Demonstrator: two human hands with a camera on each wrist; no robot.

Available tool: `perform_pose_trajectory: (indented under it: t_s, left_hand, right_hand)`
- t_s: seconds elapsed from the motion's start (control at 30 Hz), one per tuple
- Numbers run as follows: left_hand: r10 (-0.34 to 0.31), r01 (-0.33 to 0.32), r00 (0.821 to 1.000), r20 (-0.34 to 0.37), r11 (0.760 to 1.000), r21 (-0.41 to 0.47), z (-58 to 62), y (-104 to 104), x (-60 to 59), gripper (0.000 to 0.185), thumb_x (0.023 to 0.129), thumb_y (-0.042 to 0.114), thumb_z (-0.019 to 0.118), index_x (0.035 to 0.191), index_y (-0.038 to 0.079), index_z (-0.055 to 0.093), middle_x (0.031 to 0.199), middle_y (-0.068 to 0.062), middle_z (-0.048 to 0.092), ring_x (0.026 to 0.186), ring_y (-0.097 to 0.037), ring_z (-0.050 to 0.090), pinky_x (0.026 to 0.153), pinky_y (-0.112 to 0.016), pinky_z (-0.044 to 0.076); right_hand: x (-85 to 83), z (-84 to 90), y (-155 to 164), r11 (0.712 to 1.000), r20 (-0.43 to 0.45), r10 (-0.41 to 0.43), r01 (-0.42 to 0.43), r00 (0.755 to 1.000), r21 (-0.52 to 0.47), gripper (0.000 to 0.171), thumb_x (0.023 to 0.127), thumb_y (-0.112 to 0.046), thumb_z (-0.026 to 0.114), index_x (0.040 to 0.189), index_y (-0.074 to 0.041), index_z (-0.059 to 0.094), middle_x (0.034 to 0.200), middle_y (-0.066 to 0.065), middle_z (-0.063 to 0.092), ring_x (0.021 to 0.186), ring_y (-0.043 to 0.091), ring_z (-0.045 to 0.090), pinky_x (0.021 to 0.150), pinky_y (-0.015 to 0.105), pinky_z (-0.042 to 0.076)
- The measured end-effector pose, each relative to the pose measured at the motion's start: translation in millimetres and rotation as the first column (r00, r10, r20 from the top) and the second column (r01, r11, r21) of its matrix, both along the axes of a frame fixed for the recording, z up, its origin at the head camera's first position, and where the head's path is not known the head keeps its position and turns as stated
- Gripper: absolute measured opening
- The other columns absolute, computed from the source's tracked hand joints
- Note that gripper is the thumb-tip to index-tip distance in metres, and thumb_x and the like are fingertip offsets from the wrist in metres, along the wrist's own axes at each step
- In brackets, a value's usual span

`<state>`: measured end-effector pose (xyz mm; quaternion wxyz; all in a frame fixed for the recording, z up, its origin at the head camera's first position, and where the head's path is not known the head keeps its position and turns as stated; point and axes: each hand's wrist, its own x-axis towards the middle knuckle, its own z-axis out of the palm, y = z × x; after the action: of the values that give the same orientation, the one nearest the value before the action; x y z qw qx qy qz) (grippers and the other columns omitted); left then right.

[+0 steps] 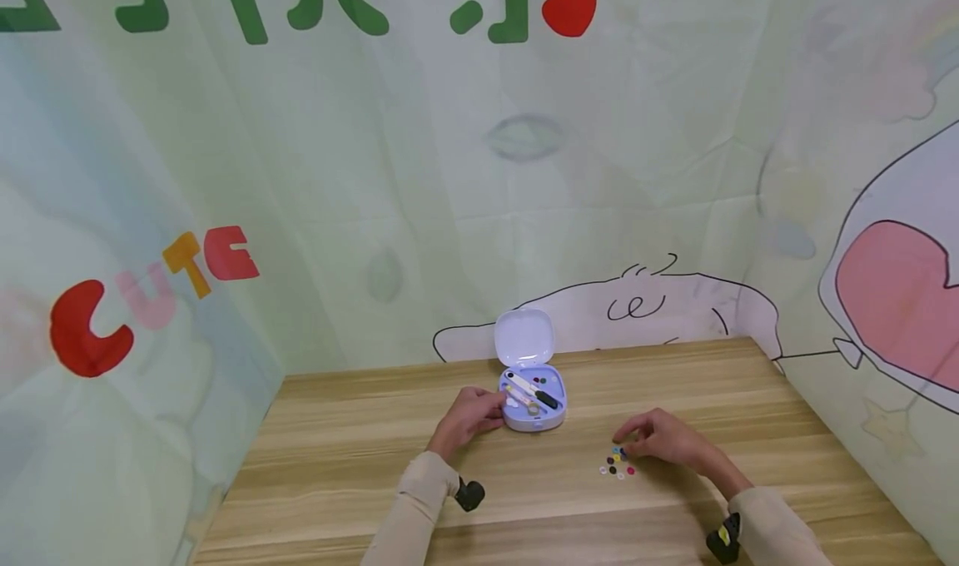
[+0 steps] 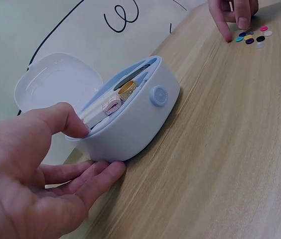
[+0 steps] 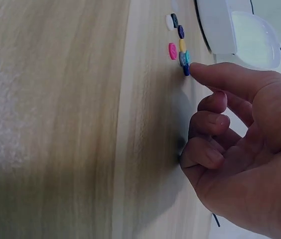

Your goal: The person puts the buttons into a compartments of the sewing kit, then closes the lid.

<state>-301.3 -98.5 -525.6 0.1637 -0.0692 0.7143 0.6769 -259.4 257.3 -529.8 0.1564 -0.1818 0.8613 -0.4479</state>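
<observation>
A small pale-blue sewing box (image 1: pixel 534 424) stands on the table with its white lid (image 1: pixel 524 337) raised. My left hand (image 1: pixel 466 423) holds the box's left side, its thumb on the rim and its fingers low against the wall. Inside lie a slim tool with a black end (image 1: pixel 547 399), a gold thimble (image 2: pixel 127 90), a rolled pinkish strip (image 2: pixel 112 104) and a few small buttons. My right hand (image 1: pixel 663 437) hovers low over loose buttons (image 1: pixel 617 458) of several colours. Its thumb tip is at a dark blue button (image 3: pixel 186 70); the other fingers bend loosely.
The wood-grain table (image 1: pixel 360 433) ends at a printed cloth backdrop (image 1: pixel 419 183), close behind the raised lid. A pink button (image 3: pixel 172 51) lies at the edge of the group. Dark wrist cameras (image 1: pixel 470 494) sit on both sleeves.
</observation>
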Motion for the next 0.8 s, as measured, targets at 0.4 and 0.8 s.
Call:
perform_pose_trajectory:
  t_s: [0.4,0.8]
  left_hand:
    - [0.004,-0.004,1.000,0.001,1.000,-0.002,3.3,0.3,3.4,0.027,0.096,0.008,0.064,0.113,-0.012,0.060,0.104,-0.020,0.066,0.091,-0.022,0.065,0.087,-0.034,0.063]
    - [0.008,-0.008,1.000,-0.008,1.000,0.019,-0.7,0.3,-0.3,0.023,0.095,0.006,0.065,0.108,-0.012,0.060,0.097,-0.016,0.065,0.087,-0.019,0.065,0.084,-0.032,0.064]
  right_hand:
    - [-1.4,-9.1,0.2,1.000,-0.054,-0.012,0.012,0.998,0.005,0.013,0.085,-0.002,0.078,0.096,-0.009,0.081,0.090,0.003,0.071,0.074,0.014,0.049,0.060,0.021,0.040]
    - [0.0,-9.7,-1.0,0.999,-0.110,-0.017,0.023,0.994,0.049,0.010,0.083,-0.005,0.079,0.090,-0.011,0.078,0.083,-0.003,0.068,0.072,0.012,0.052,0.061,0.022,0.042]
